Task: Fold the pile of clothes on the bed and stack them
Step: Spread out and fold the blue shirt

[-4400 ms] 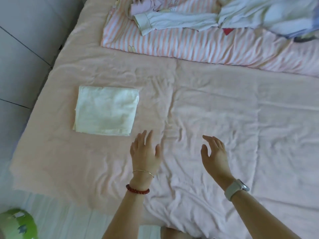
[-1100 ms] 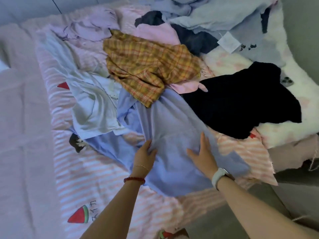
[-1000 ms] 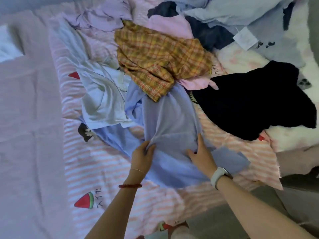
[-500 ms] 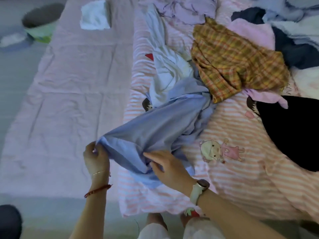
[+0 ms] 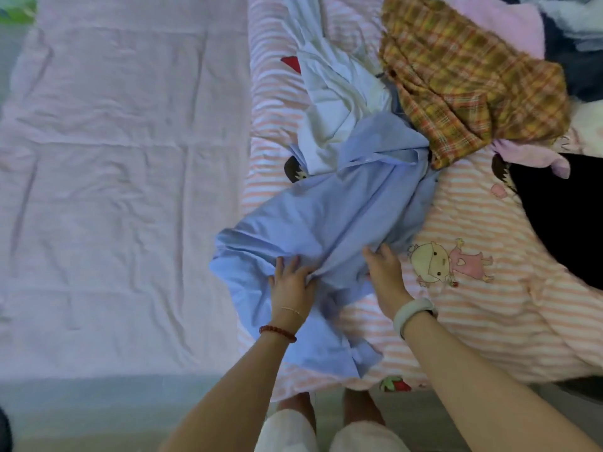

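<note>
A light blue shirt [image 5: 329, 216] lies crumpled across the edge of the striped quilt [image 5: 483, 321], its upper end still tucked under the pile of clothes. My left hand [image 5: 291, 283] rests on its lower part, a fold bunched between thumb and fingers. A little to the right, my right hand [image 5: 385, 274] has its fingertips curled into the same cloth. The pile at the upper right holds a yellow plaid shirt [image 5: 473, 76], a white garment [image 5: 332, 102], a pink garment [image 5: 509, 24] and a black garment [image 5: 561, 216].
The pale pink sheet [image 5: 114, 158] covers the left half of the bed. The bed's front edge runs along the bottom, and my legs stand against it. A green object [image 5: 16, 11] shows at the top left corner.
The blue shirt has been dragged out of the pile toward the bed's front edge. My left hand left the shirt's corner and now sits mid-cloth beside my right hand. The view swung left.
</note>
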The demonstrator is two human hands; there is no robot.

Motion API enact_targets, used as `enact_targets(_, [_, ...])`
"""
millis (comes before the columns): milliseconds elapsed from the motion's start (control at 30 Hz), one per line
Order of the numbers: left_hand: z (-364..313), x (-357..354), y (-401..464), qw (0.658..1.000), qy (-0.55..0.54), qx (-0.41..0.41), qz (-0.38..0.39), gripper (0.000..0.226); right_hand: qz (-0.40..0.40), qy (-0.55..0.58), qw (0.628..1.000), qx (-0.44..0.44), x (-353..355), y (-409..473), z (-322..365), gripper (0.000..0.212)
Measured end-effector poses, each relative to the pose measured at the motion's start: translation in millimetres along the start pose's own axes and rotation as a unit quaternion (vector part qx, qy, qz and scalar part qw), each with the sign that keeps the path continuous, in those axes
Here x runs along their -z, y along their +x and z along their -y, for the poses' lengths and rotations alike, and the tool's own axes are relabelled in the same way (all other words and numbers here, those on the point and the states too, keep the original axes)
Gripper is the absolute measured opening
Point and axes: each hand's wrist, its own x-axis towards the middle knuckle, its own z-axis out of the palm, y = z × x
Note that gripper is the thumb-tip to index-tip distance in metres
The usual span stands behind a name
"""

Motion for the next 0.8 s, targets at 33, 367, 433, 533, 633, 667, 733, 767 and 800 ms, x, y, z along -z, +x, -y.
enact_targets(33, [3, 9, 0, 0.992, -0.120, 0.006, -0.024, 0.023, -0.002, -0.007, 1.000, 0.017, -7, -1, 8, 0.011])
enact_targets(367, [114, 129, -5, 0.713, -0.563, 0.352, -0.226, 0.030, 0.154, -0.348, 0.887, 0.262, -52, -31, 7, 0.046])
enact_targets(433, [143, 144, -6, 0.745, -0.471, 0.386, -0.271, 0.034, 0.186, -0.402, 0.862, 0.246, -59, -28, 2, 0.053])
enact_targets(533, [163, 146, -10, 0.792, -0.364, 0.405, -0.277, 0.048, 0.198, -0.528, 0.776, 0.283, -70, -21, -8, 0.060])
enact_targets(633, [142, 128, -18, 0.910, -0.172, 0.214, -0.310, 0.046, 0.181, -0.659, 0.684, 0.256, -76, -17, -18, 0.062])
enact_targets(667, [131, 118, -20, 0.938, -0.134, 0.117, -0.296, 0.045, 0.169, -0.683, 0.666, 0.248, -76, -16, -19, 0.057])
enact_targets(733, [107, 99, -25, 0.971, -0.103, -0.015, -0.215, 0.049, 0.149, -0.697, 0.652, 0.258, -77, -13, -18, 0.038])
enact_targets(767, [96, 90, -26, 0.981, -0.089, -0.057, -0.165, 0.054, 0.147, -0.691, 0.660, 0.256, -78, -12, -14, 0.027])
enact_targets(800, [88, 83, -27, 0.987, -0.076, -0.085, -0.117, 0.063, 0.155, -0.669, 0.686, 0.241, -77, -12, -9, 0.020])
